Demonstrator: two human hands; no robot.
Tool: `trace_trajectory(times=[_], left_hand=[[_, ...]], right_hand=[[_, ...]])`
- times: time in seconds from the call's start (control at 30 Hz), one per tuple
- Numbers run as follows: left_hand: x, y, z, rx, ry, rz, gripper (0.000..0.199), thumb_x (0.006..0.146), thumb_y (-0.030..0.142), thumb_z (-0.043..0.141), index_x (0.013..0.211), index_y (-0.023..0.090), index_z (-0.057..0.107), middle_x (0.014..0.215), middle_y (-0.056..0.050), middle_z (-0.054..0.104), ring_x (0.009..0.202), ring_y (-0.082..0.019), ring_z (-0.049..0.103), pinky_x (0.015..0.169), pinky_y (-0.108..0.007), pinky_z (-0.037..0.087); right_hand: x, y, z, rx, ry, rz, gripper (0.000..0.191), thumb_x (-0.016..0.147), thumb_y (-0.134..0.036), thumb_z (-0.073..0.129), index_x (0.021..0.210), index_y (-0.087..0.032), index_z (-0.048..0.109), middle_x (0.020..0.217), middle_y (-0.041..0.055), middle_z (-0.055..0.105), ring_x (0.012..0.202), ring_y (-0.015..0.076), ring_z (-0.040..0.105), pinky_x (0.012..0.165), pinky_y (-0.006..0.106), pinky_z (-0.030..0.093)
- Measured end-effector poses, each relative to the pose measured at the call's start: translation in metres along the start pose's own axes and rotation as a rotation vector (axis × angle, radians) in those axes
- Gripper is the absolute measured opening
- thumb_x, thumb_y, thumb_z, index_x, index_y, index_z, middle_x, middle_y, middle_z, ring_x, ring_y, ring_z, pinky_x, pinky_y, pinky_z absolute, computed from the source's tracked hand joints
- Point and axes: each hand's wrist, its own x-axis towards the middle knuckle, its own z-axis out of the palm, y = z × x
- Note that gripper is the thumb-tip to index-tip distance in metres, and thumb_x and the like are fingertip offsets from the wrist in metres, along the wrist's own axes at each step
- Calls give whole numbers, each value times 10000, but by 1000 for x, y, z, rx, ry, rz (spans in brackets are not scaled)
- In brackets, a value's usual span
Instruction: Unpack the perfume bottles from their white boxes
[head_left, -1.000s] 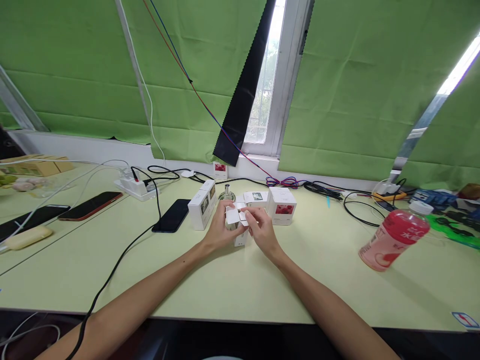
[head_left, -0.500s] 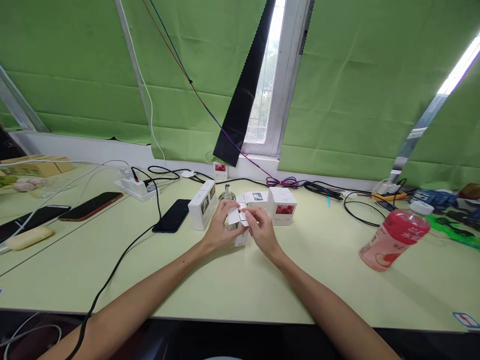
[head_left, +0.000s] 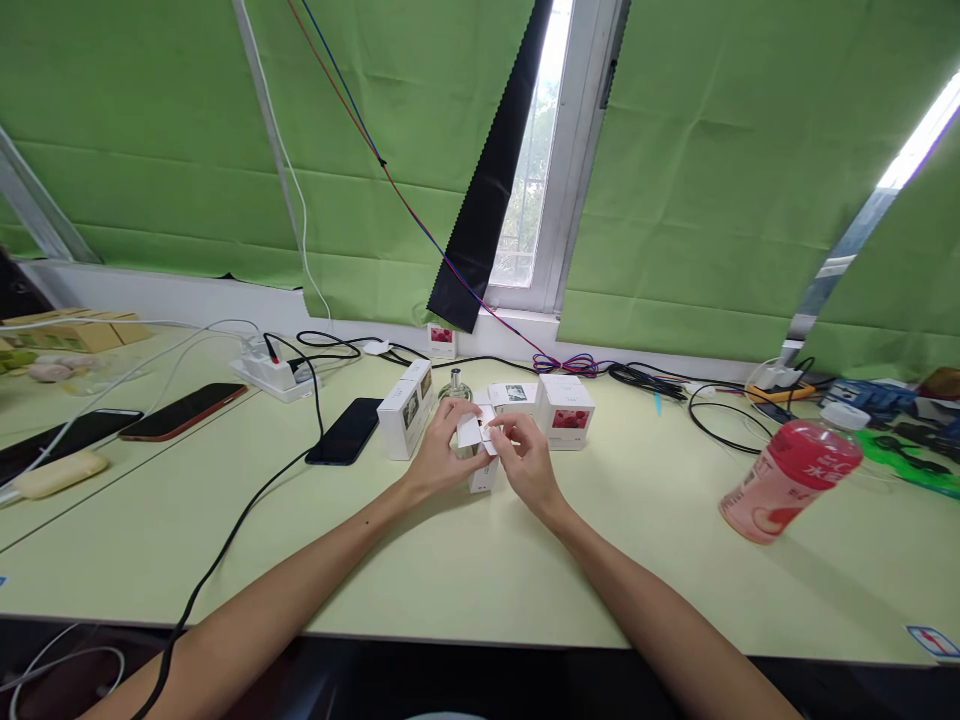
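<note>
A small white carton [head_left: 484,478] stands upright on the table in front of me, its top flaps raised. My left hand [head_left: 444,452] is closed round its left side. With thumb and forefinger, my right hand [head_left: 523,458] pinches a flap on the right of the opening. My fingers cover much of the carton, so its inside is mostly hidden. Just behind my left fingers is a clear glass perfume bottle [head_left: 454,386]. White boxes surround the hands: a tall one [head_left: 406,412] at left, a lying one [head_left: 514,397] behind, and one with a red flower picture [head_left: 567,413] at right.
A black phone [head_left: 345,432] lies left of the boxes, with a black cable [head_left: 259,495] running past it. Further left are a brown-edged phone [head_left: 184,412] and a power strip [head_left: 268,372]. A pink drink bottle [head_left: 793,475] stands at right. Coiled cables [head_left: 646,380] lie along the wall.
The right thumb and forefinger have shifted slightly at the flap, which is tilted a little differently. Both hands otherwise stay in place on the carton.
</note>
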Motion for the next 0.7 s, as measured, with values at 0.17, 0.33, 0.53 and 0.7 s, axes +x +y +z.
trace_trajectory(times=[0.17,0.33,0.53,0.7], left_hand=[[0,-1,0,10,5,9,380,742,268,725,1074,242,543,1084,-64,544,1061,-253,565,901,-402,494],[-2,-2,0,15,-4,2,376,760,268,711,1090,242,534,1099,-66,538,1069,-250,560,910,-400,486],[-2,-1,-1,7,-1,-18,369,762,276,707,1083,248,528,1111,-69,534,1086,-262,560,921,-422,487],[-2,-1,-1,1,13,-11,381,763,281,708,1100,254,530,1123,-73,539,1145,-270,541,961,-436,477]], right_hand=[[2,0,-2,-20,-7,0,173,897,-359,578,924,-218,675,963,46,591,813,155,576,615,253,486],[2,0,-2,-15,-15,1,166,894,-337,573,922,-218,685,950,42,584,811,155,581,629,260,491],[2,1,-2,-30,-24,-8,182,905,-356,567,925,-219,685,946,45,586,809,156,578,614,256,490],[2,1,-1,-29,-22,-7,228,921,-405,560,916,-214,684,934,46,587,790,151,572,600,247,488]])
